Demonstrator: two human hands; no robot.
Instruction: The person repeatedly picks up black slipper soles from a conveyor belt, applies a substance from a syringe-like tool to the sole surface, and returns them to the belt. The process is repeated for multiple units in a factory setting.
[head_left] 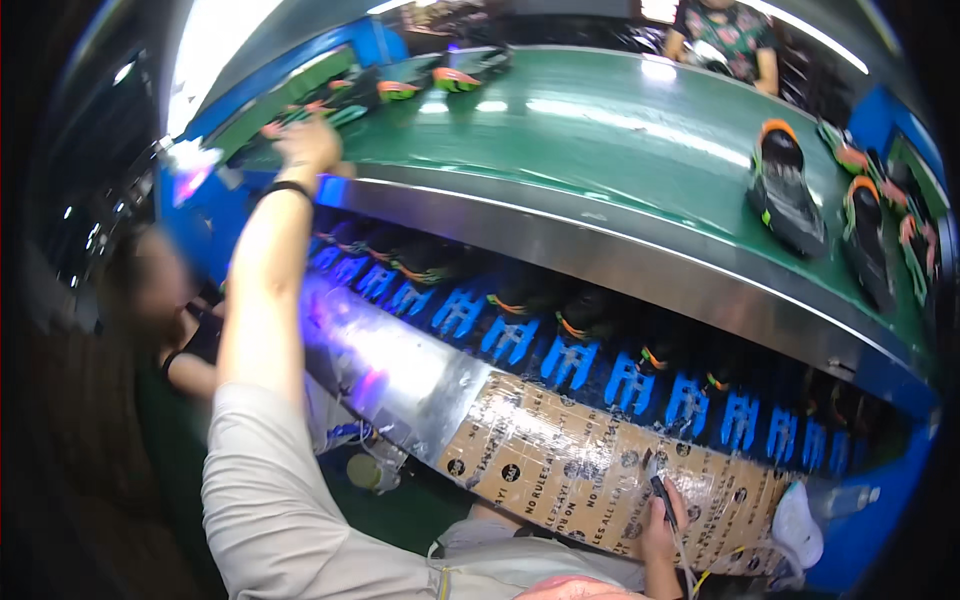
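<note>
My left arm stretches far out over the green conveyor belt (600,120). My left hand (308,145) is at the belt's left end, against a dark shoe with orange and teal trim (345,115). Its fingers are blurred, so whether it grips the shoe cannot be made out. Low in the view, my right hand (658,530) is closed around a slim black-handled tool (660,488) with a thin dark tip and a pale cord trailing from its lower end. This hand hovers by the near edge of a cardboard-covered ledge (560,455).
Under the belt's metal edge (560,255), several blue shoe holders (510,340) stand in a row with dark shoes behind. More black-and-orange shoes (785,190) lie at the belt's right. A clear bottle (850,498) and white object (797,525) sit lower right. People work across and at left.
</note>
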